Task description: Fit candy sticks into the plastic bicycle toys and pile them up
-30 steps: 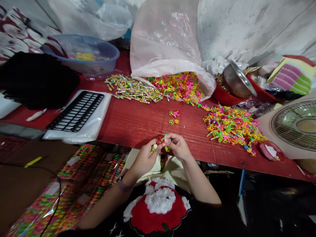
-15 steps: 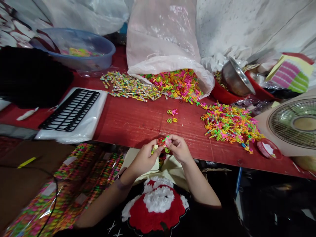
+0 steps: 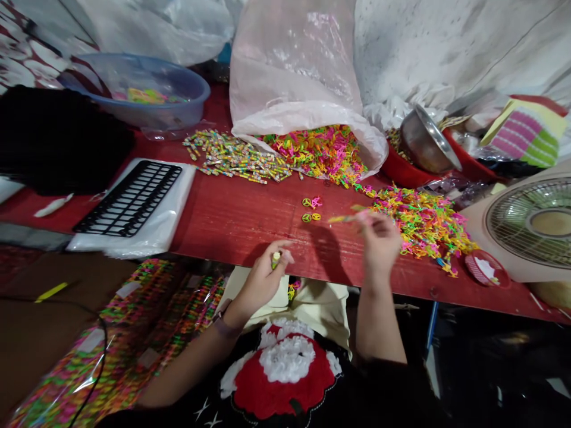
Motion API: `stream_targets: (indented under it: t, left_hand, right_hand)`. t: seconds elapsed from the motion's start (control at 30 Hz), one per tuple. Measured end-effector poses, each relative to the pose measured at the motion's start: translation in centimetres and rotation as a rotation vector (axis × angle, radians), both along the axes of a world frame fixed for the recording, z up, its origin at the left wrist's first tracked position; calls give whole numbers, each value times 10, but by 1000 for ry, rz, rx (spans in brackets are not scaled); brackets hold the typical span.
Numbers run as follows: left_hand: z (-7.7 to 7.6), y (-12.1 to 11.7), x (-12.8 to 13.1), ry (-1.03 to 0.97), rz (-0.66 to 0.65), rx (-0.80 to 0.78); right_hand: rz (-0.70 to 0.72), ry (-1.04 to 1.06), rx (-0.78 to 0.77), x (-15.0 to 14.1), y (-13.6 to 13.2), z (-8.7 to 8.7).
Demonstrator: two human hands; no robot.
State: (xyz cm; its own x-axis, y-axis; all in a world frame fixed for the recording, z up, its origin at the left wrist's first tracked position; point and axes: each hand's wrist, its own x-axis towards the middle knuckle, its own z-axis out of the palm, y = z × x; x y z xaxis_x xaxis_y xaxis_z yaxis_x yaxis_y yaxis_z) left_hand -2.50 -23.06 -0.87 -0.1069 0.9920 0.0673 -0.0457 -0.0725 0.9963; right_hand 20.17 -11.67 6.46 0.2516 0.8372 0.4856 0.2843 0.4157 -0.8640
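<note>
Coloured piece pinched in the right hand, short stick held in the left

A short yellowish stick (image 3: 275, 259) with a pale end is held upright between the thumb and curled fingers of the left hand (image 3: 261, 279), near the front edge of the red table (image 3: 232, 220). By the right hand (image 3: 381, 241), a yellow, stick-like piece (image 3: 341, 219) is gripped with the fingertips closed; its far end is blurred, so its full make-up cannot be told. That hand is seen over the table, just beside the right-hand pile (image 3: 423, 223).

In that pile, sticks and bright plastic parts appear to be joined, and a good number of pieces can be judged finished there. More finished-looking goods seem to be packed in the clear packets (image 3: 57, 368) at the lower left, though their contents cannot be made out exactly.

Much appears to be left unjoined. Many patterned sticks (image 3: 236, 157) are heaped behind, and loose plastic parts (image 3: 321, 148) are spilled from the mouth of the white bag (image 3: 297, 65). Four small parts (image 3: 316, 203) are laid in two short rows between the hands and the bag, and a few coloured bits (image 3: 293, 289) are seen in the lap. No exact count can be given.
</note>
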Motion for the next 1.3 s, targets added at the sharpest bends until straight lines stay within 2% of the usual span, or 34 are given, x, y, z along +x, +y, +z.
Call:
stream_targets:
  t: [0.03,0.1,0.13,0.17,0.2,0.23,0.3,0.33,0.37,0.4,0.47,0.53,0.6,0.7,0.8,0.9,1.0,1.07,1.13,1.17,1.23,1.3]
  left_hand:
    - [-1,1,-4,8,29,1]
    - [-4,4,-12,24,88,-8]
    - [-6,5,-15,21,117,-16]
    - [-8,6,-17,14,139,-22]
    - [-10,7,-18,10,150,-24]
    - [-12,8,-19,5,158,-25]
    - [-14,10,-20,-1,168,-27]
    - [-14,10,-20,-2,171,-30]
    - [-14,11,-19,-4,173,-32]
    - [-14,11,-18,-6,171,-33]
    - [-13,11,-16,-14,160,-32]
    - [-11,11,-12,-21,143,-31]
    - [-10,10,-9,-22,125,-28]
    - [-10,9,-8,-11,106,-20]
    - [-12,7,-11,0,113,-33]
    - [-13,3,-12,44,132,-69]
    - [-10,-3,-9,107,67,-90]
    - [-8,-8,-8,112,5,-101]
    - [-7,-12,-9,87,-43,-117]
    - [-7,-14,-9,80,-64,-125]
    - [-5,-18,-10,99,-114,-128]
    - [-2,-23,-8,152,-174,-116]
  right_hand:
    - [-231,15,119,17,11,12]
    - [-568,-80,270,42,18,31]
    - [-617,-137,312,48,13,37]
    - [-548,-206,307,49,3,38]
    - [-354,-287,257,45,-11,34]
    - [-46,-385,153,38,-27,26]
    - [759,-653,-172,19,-58,-3]
    - [1027,-769,-307,8,-71,-22]
    - [1166,-872,-417,-2,-80,-44]
    - [1149,-967,-506,-12,-84,-66]
    - [901,-1104,-652,-28,-84,-108]
    - [777,-1154,-710,-40,-75,-143]
    - [769,-1150,-708,-49,-65,-167]
    - [766,-1121,-682,-55,-54,-183]
    - [719,-1101,-653,-50,-51,-182]
    - [670,-1058,-594,-38,-60,-171]
    - [667,-986,-505,-27,-84,-154]
    - [753,-900,-414,-21,-106,-138]
    - [826,-694,-290,-18,-124,-120]
    - [806,-539,-236,-18,-131,-109]
    - [650,-180,-206,-21,-135,-87]
    - [490,130,-278,-28,-129,-67]
